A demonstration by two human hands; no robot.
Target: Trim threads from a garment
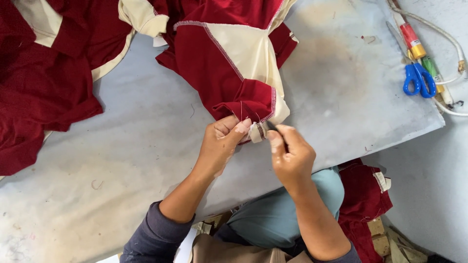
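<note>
The fingers (242, 127) of the left hand (220, 143) are pinching a folded corner of the red and cream garment (234, 63) at the near edge of the bench (136, 146). The right hand (291, 157) is closing its fingers around a small dark tool (271, 127), touching the same corner. Blue-handled scissors (419, 80) are lying near the right edge, with another red pile (39, 78) at the far left.

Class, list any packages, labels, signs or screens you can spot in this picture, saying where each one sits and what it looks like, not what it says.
Label on a tube-shaped item: top right of the table, above the blue scissors; red band, yellow end.
Label on a second tube: beside the scissors; green.
No signs, screens or packages.
</note>
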